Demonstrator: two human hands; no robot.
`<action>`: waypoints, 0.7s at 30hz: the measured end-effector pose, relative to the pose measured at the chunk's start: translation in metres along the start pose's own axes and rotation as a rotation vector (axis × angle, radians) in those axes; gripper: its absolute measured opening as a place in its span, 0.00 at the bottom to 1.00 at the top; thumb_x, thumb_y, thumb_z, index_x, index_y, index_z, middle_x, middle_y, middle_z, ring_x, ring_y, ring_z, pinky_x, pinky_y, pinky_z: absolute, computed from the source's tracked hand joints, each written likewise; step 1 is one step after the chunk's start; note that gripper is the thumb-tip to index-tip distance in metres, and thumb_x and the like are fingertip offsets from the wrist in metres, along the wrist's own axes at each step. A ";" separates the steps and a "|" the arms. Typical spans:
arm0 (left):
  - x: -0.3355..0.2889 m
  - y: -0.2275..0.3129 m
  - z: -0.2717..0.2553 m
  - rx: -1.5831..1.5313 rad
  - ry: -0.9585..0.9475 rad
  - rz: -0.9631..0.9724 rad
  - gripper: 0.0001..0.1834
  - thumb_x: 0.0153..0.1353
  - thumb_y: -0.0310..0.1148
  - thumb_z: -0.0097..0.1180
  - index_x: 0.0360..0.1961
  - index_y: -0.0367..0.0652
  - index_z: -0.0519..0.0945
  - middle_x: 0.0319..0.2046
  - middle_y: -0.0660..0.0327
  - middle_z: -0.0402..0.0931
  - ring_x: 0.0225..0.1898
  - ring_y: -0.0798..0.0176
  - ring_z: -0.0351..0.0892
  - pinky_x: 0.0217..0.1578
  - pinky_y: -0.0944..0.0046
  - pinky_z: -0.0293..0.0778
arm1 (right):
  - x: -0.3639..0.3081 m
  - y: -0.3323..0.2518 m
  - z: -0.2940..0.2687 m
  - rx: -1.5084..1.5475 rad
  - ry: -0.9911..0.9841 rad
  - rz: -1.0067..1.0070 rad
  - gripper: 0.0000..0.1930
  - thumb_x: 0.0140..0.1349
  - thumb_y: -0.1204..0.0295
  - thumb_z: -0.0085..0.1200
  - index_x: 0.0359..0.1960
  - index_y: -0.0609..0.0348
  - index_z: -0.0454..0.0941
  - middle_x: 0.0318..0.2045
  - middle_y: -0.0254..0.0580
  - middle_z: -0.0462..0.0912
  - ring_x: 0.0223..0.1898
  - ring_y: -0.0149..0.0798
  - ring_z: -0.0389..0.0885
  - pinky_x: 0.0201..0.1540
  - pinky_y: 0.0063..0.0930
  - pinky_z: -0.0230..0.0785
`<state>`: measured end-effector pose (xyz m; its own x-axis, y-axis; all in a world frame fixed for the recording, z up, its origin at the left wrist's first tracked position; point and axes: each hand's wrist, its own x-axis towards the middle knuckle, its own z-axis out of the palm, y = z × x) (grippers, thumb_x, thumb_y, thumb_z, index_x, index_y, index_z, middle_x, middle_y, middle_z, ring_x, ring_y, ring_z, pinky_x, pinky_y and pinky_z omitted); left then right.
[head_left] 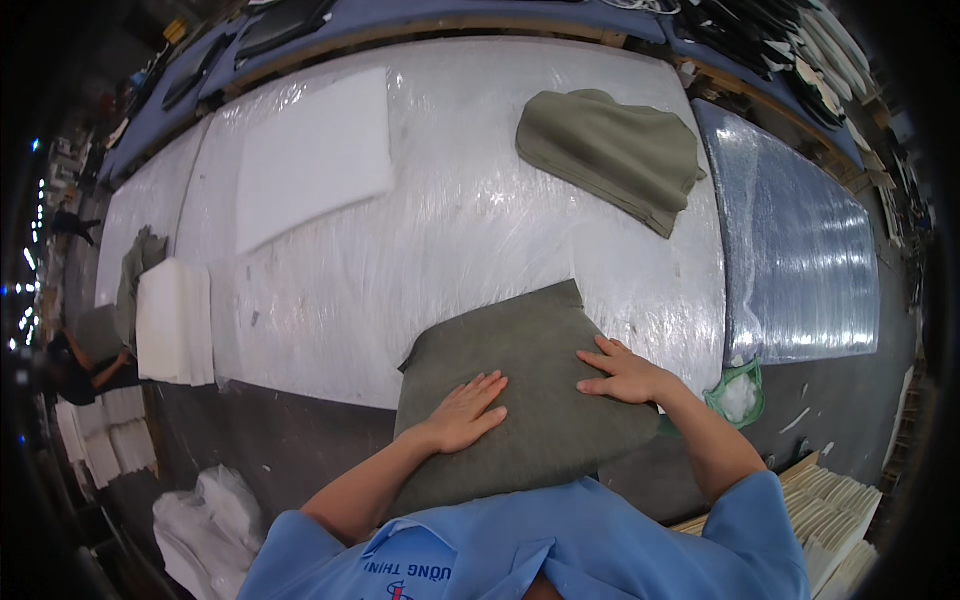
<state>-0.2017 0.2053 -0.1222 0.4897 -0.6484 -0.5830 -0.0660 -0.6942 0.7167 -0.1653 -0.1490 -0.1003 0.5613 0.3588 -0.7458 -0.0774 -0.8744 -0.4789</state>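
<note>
A padded, squarish cushion cover in olive-green fabric (520, 345) lies in front of me, its far part over the table's near edge and its near side against my body. My left hand (465, 412) rests flat on top of it, left of the middle, fingers stretched. Near its right edge my right hand (622, 374) presses down with fingers spread. What fills the cover is hidden. Farther off to the right is a folded pile of olive-green fabric (610, 150). A flat white foam sheet (315, 160) lies at the far left.
The table (470, 220) is wrapped in clear plastic film. A blue wrapped surface (800, 240) adjoins it on the right, with a green bag (738, 395) below. Stacked white pads (175, 320) stand left, near another person's arm (108, 372). White pieces (825, 510) lie lower right.
</note>
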 end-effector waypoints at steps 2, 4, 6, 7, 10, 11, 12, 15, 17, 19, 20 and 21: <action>0.018 -0.015 0.009 0.013 0.064 -0.055 0.39 0.78 0.59 0.31 0.80 0.45 0.51 0.81 0.54 0.43 0.82 0.50 0.39 0.79 0.49 0.40 | 0.019 -0.005 -0.001 0.018 -0.026 0.108 0.49 0.61 0.31 0.52 0.79 0.43 0.58 0.78 0.63 0.52 0.77 0.63 0.55 0.77 0.47 0.53; 0.033 -0.028 0.013 0.030 0.112 -0.099 0.39 0.78 0.59 0.33 0.80 0.44 0.53 0.81 0.54 0.45 0.82 0.50 0.41 0.78 0.49 0.41 | 0.035 -0.015 -0.007 0.096 -0.064 0.264 0.49 0.61 0.31 0.54 0.79 0.43 0.57 0.76 0.68 0.55 0.75 0.65 0.59 0.75 0.47 0.56; 0.050 -0.040 0.013 0.051 0.138 -0.133 0.39 0.78 0.58 0.33 0.79 0.44 0.54 0.81 0.55 0.47 0.81 0.50 0.44 0.78 0.48 0.43 | 0.050 -0.019 -0.009 0.122 -0.090 0.322 0.50 0.61 0.30 0.53 0.79 0.42 0.56 0.73 0.68 0.61 0.72 0.65 0.64 0.73 0.48 0.60; 0.058 -0.046 0.013 0.057 0.153 -0.137 0.38 0.78 0.57 0.34 0.80 0.45 0.54 0.81 0.55 0.47 0.81 0.50 0.45 0.78 0.48 0.43 | 0.057 -0.017 -0.009 0.134 -0.103 0.356 0.50 0.61 0.30 0.53 0.79 0.42 0.55 0.72 0.68 0.64 0.71 0.65 0.67 0.71 0.48 0.62; 0.080 -0.063 0.012 0.093 0.182 -0.155 0.36 0.79 0.55 0.34 0.80 0.46 0.54 0.80 0.57 0.48 0.81 0.50 0.45 0.78 0.46 0.43 | 0.083 -0.007 0.000 0.113 -0.047 0.371 0.49 0.61 0.28 0.51 0.80 0.36 0.54 0.67 0.64 0.72 0.67 0.62 0.73 0.70 0.50 0.65; 0.086 -0.066 0.013 0.084 0.184 -0.164 0.36 0.79 0.54 0.34 0.80 0.47 0.55 0.80 0.57 0.48 0.81 0.50 0.45 0.78 0.46 0.43 | 0.090 -0.003 0.004 0.099 -0.033 0.372 0.48 0.62 0.29 0.50 0.79 0.36 0.55 0.66 0.63 0.74 0.67 0.62 0.74 0.70 0.49 0.65; 0.093 -0.070 0.011 0.082 0.191 -0.171 0.35 0.79 0.54 0.34 0.80 0.47 0.55 0.80 0.58 0.49 0.81 0.50 0.45 0.78 0.46 0.43 | 0.098 0.001 0.004 0.086 -0.012 0.369 0.47 0.63 0.30 0.50 0.79 0.36 0.56 0.64 0.61 0.76 0.66 0.61 0.74 0.70 0.48 0.65; 0.110 -0.083 0.008 0.114 0.220 -0.166 0.34 0.79 0.53 0.34 0.80 0.49 0.55 0.81 0.60 0.49 0.81 0.51 0.44 0.78 0.46 0.42 | 0.120 0.014 0.009 0.065 0.052 0.324 0.43 0.66 0.32 0.48 0.78 0.37 0.59 0.65 0.57 0.77 0.66 0.59 0.75 0.70 0.46 0.66; 0.117 -0.091 0.011 0.132 0.235 -0.146 0.34 0.79 0.52 0.34 0.80 0.50 0.56 0.81 0.62 0.49 0.81 0.51 0.44 0.78 0.46 0.41 | 0.130 0.023 0.015 0.090 0.075 0.301 0.40 0.68 0.34 0.47 0.77 0.37 0.62 0.66 0.54 0.77 0.66 0.58 0.75 0.69 0.45 0.66; 0.127 -0.099 0.007 0.147 0.268 -0.110 0.33 0.79 0.52 0.34 0.80 0.51 0.56 0.81 0.63 0.49 0.81 0.51 0.43 0.79 0.46 0.41 | 0.141 0.032 0.011 0.134 0.103 0.284 0.37 0.69 0.36 0.46 0.75 0.38 0.65 0.66 0.53 0.76 0.67 0.58 0.74 0.69 0.44 0.66; 0.130 -0.102 0.007 0.145 0.294 -0.080 0.32 0.79 0.50 0.35 0.79 0.50 0.58 0.80 0.63 0.51 0.81 0.51 0.44 0.78 0.46 0.41 | 0.145 0.033 0.012 0.151 0.121 0.262 0.36 0.70 0.38 0.46 0.75 0.37 0.66 0.66 0.53 0.76 0.67 0.58 0.74 0.69 0.44 0.66; 0.135 -0.107 0.007 0.143 0.329 -0.045 0.31 0.78 0.49 0.36 0.78 0.50 0.61 0.79 0.63 0.53 0.81 0.50 0.46 0.78 0.46 0.41 | 0.153 0.040 0.015 0.158 0.146 0.239 0.34 0.70 0.39 0.46 0.74 0.36 0.67 0.67 0.52 0.76 0.67 0.58 0.73 0.69 0.44 0.66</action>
<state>-0.1352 0.1901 -0.2803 0.7473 -0.4969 -0.4412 -0.1479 -0.7717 0.6186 -0.0950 -0.1245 -0.2402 0.6231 0.0889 -0.7771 -0.3419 -0.8626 -0.3729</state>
